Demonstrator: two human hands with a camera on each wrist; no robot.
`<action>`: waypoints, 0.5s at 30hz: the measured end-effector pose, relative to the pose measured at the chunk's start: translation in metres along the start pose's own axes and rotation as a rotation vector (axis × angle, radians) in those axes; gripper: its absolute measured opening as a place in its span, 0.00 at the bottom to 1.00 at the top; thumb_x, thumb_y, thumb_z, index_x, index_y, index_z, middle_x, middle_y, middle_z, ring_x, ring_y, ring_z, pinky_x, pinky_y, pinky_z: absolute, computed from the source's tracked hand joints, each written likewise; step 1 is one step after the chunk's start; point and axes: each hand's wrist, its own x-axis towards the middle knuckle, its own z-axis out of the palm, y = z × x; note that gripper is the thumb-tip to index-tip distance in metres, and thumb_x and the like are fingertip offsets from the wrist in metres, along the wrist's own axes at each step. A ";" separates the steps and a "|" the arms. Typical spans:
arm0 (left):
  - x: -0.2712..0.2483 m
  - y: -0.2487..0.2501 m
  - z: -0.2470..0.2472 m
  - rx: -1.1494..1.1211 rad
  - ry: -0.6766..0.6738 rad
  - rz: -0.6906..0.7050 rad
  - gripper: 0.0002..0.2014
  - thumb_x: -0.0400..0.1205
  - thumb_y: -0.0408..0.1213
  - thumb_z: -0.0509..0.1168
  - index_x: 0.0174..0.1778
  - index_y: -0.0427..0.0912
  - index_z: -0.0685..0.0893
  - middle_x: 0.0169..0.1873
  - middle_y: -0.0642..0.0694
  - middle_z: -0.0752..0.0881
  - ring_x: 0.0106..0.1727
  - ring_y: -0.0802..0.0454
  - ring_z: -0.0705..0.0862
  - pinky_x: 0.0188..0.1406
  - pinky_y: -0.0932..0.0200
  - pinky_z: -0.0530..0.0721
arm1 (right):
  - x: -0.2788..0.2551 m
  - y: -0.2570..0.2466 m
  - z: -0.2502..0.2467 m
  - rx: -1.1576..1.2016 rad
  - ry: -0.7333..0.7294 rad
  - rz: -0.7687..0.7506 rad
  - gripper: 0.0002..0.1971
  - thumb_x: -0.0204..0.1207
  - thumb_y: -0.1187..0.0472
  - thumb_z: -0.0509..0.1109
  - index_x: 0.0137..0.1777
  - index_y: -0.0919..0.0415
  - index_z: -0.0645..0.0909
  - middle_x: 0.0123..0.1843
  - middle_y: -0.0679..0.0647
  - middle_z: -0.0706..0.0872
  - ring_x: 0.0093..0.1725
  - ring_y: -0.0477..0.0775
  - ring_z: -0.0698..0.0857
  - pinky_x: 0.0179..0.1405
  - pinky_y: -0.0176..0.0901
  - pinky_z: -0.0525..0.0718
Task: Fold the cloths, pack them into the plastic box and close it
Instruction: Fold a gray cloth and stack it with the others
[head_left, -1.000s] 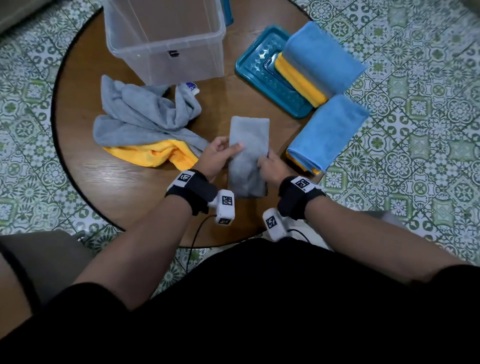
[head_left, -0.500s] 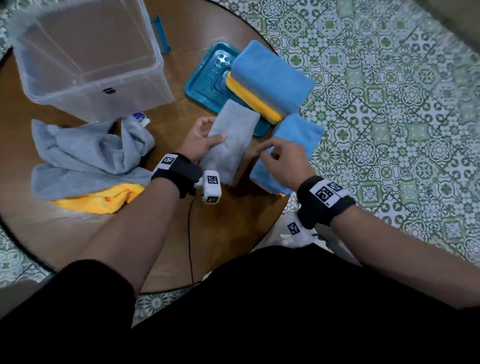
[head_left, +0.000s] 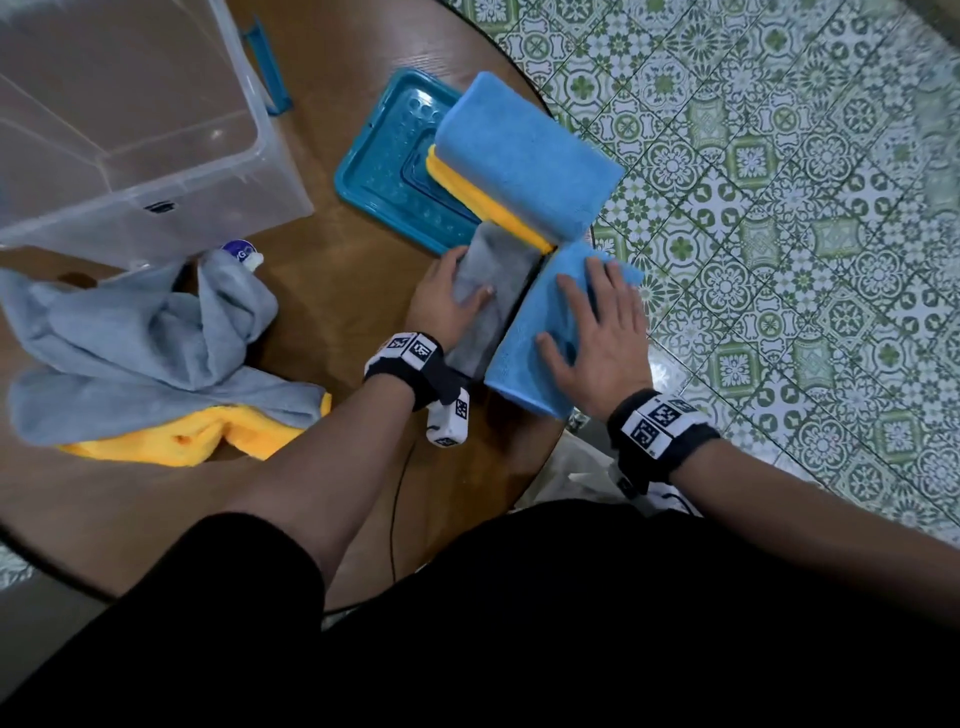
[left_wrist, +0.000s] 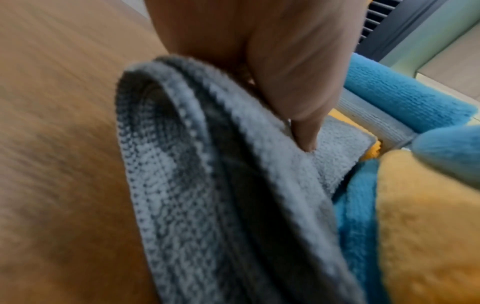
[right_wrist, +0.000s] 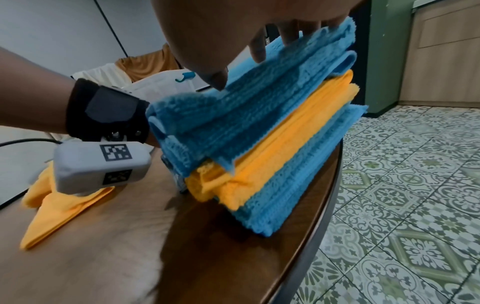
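Observation:
My left hand grips a folded grey cloth, thumb on top, and holds it on edge against the left side of a folded stack of blue and yellow cloths near the table's right edge. In the left wrist view the grey cloth shows its layered folds under my thumb. My right hand lies flat, fingers spread, on the top blue cloth. The clear plastic box stands open at the back left. Its teal lid lies beside it under another folded blue and yellow stack.
An unfolded grey cloth lies crumpled over a yellow cloth at the table's left. A small white and purple object sits by the box. The round wooden table ends just right of the stack, over tiled floor.
My left hand carried the folded grey cloth right and away, up against the blue stack. My right hand let go of it and came down flat on the blue cloth.

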 end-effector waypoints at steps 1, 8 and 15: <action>-0.001 -0.001 0.001 -0.002 -0.030 0.006 0.28 0.78 0.51 0.71 0.74 0.50 0.74 0.67 0.45 0.81 0.65 0.47 0.80 0.66 0.52 0.79 | -0.001 -0.002 0.004 0.006 -0.022 -0.005 0.35 0.80 0.38 0.60 0.83 0.55 0.63 0.86 0.63 0.56 0.86 0.64 0.51 0.84 0.62 0.49; -0.012 -0.007 -0.018 0.153 0.019 -0.086 0.42 0.76 0.71 0.60 0.83 0.59 0.57 0.77 0.39 0.72 0.76 0.40 0.72 0.73 0.38 0.74 | -0.004 -0.002 0.011 -0.042 -0.113 -0.026 0.39 0.83 0.34 0.48 0.88 0.54 0.46 0.88 0.62 0.43 0.87 0.61 0.39 0.85 0.61 0.41; -0.074 -0.030 -0.089 0.456 0.586 -0.089 0.24 0.80 0.59 0.58 0.66 0.49 0.80 0.64 0.42 0.79 0.70 0.40 0.73 0.70 0.44 0.67 | -0.008 -0.010 0.015 -0.106 -0.148 -0.048 0.43 0.81 0.29 0.45 0.87 0.59 0.48 0.88 0.62 0.46 0.87 0.62 0.42 0.85 0.61 0.40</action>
